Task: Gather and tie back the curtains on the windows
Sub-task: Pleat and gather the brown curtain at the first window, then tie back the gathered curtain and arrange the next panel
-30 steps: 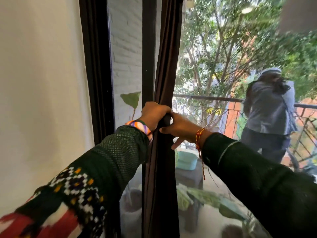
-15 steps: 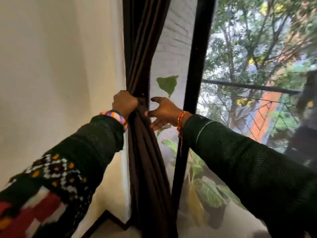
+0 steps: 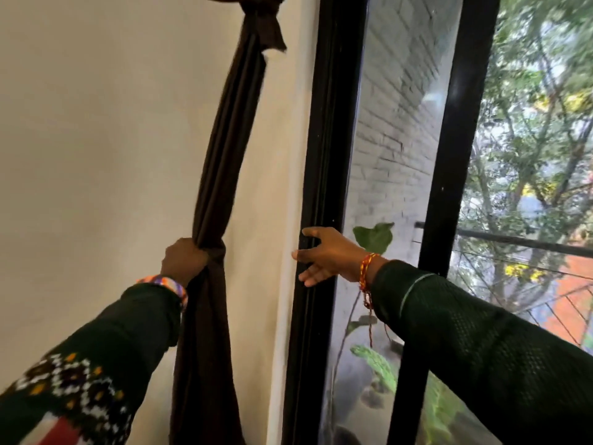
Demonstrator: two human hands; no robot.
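A dark brown curtain hangs bunched into a narrow rope against the cream wall, left of the window. A knot of the same cloth cinches it near the top. My left hand grips the bunch at mid height, fingers curled round it. My right hand is off the curtain, fingers spread and relaxed in front of the black window frame, holding nothing.
The cream wall fills the left. Behind the glass there are a white brick wall, green plant leaves, a railing and trees. A second black upright splits the window.
The curtain bunch has gone from in front of the glass to against the wall. My right hand let go of it and drew away to the right. The view swung left and up.
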